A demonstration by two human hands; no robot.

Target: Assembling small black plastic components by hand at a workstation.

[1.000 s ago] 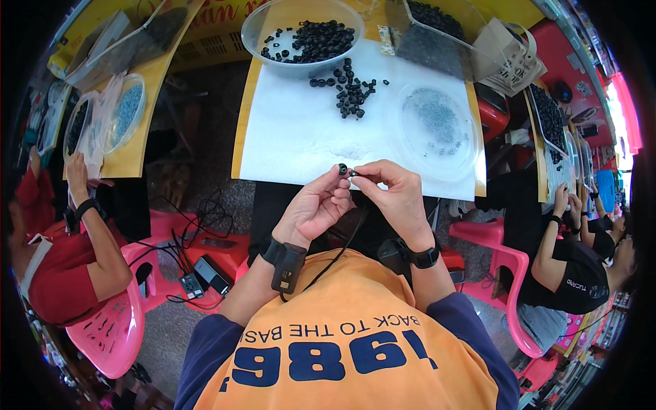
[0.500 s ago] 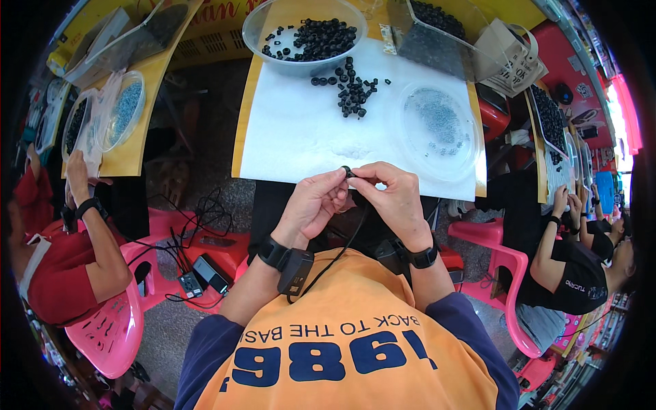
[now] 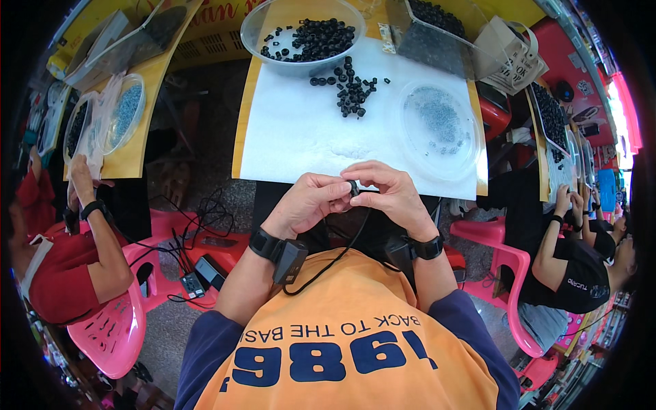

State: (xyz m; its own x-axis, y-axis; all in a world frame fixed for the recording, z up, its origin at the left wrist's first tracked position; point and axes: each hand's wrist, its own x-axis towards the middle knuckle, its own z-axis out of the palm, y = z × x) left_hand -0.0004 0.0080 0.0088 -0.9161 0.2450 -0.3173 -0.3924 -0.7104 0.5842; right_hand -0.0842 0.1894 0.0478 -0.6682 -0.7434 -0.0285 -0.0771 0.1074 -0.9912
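Note:
Just off the near edge of the white-covered table, both my hands meet around a small round black part. My left hand is closed, pinching the part between thumb and fingertips. From the other side my right hand holds it too, thumb below and fingers above. Most of the part is covered by the fingers. Beyond the hands lies a loose pile of small black parts on the white sheet. To its right stands a shallow clear dish with tiny clear bluish pieces.
A clear round tub of black parts stands at the far left of the table. A clear box of black parts and a cloth bag are at the far right. Seated people work at both sides; cables lie at left.
The black part has turned in my fingers and shows more of its face. My right fingers have lifted and now arch over it. Both hands have shifted only slightly.

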